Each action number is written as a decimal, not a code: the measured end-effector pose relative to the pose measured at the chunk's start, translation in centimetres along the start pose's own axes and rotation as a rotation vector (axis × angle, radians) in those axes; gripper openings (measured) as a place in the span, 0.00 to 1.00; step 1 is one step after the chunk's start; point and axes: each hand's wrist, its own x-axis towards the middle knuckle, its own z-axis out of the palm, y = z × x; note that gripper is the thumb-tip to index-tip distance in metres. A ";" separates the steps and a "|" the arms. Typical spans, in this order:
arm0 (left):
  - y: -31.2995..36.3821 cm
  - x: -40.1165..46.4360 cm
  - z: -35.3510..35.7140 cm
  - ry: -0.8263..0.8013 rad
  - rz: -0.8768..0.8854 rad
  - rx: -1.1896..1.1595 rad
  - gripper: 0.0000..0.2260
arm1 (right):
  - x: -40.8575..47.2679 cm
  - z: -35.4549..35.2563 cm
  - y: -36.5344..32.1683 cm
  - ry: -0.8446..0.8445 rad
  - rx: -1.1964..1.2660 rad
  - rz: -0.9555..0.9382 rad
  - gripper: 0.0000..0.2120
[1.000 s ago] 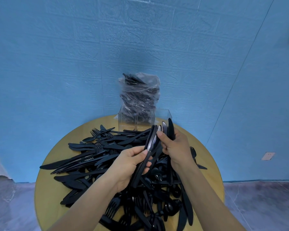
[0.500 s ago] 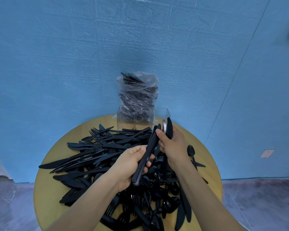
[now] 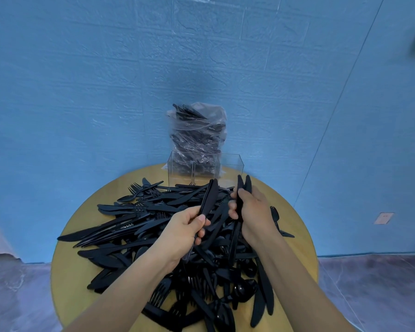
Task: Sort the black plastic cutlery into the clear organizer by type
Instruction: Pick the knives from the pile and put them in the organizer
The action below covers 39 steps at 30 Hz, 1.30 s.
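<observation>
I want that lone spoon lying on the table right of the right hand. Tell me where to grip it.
Pinch the spoon from above at its thin handle, near the bowl. It lies flat on the table, handle running towards you, and the nearer end tucks under the right hand.

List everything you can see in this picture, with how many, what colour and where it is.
table: one, round, yellow wood, in the middle.
loose cutlery: a big pile, too many to count, black knives, forks and spoons, spread over the table.
organizer: one, clear, at the table's far edge; looks empty.
bag of cutlery: one, clear plastic with black pieces, behind the organizer against the wall.
wall: blue, behind the table.
floor: grey, either side.
left hand: holds a bundle of knives.
right hand: holds several black pieces upright.
</observation>
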 end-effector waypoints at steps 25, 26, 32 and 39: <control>-0.2 -1.0 0.9 -0.002 0.083 -0.086 0.13 | -1.0 0.3 1.0 0.164 0.033 -0.113 0.10; -0.3 -0.9 0.8 0.005 0.081 -0.086 0.13 | -1.1 0.1 0.9 0.140 0.043 -0.118 0.11; -0.2 -1.2 0.9 -0.089 0.081 -0.120 0.12 | -1.3 0.1 1.4 0.015 -0.074 -0.130 0.13; -0.1 -1.2 0.7 -0.144 0.017 -0.254 0.12 | -0.7 0.0 1.6 -0.055 -0.132 -0.165 0.13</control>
